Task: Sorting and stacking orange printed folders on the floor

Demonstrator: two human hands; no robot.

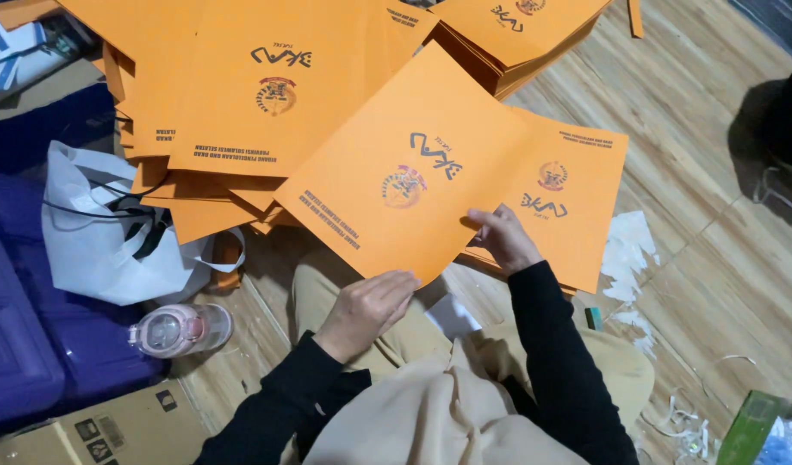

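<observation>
Where orange folders (413, 172) sprawl, wooden floor (706, 129) with paper scraps (628, 250).

Both hands hold an orange folder (404, 172) over the lap: left hand (366, 310) at its lower edge, right hand (503, 239) at its right edge, above orange stacks (241, 86) on the wooden floor (706, 172).

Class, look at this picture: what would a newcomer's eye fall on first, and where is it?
The bright orange folder at centre, held by the left hand at its near edge and the right hand on its right side. More orange folders lie spread behind it, and a pink bottle lies lower left.
</observation>
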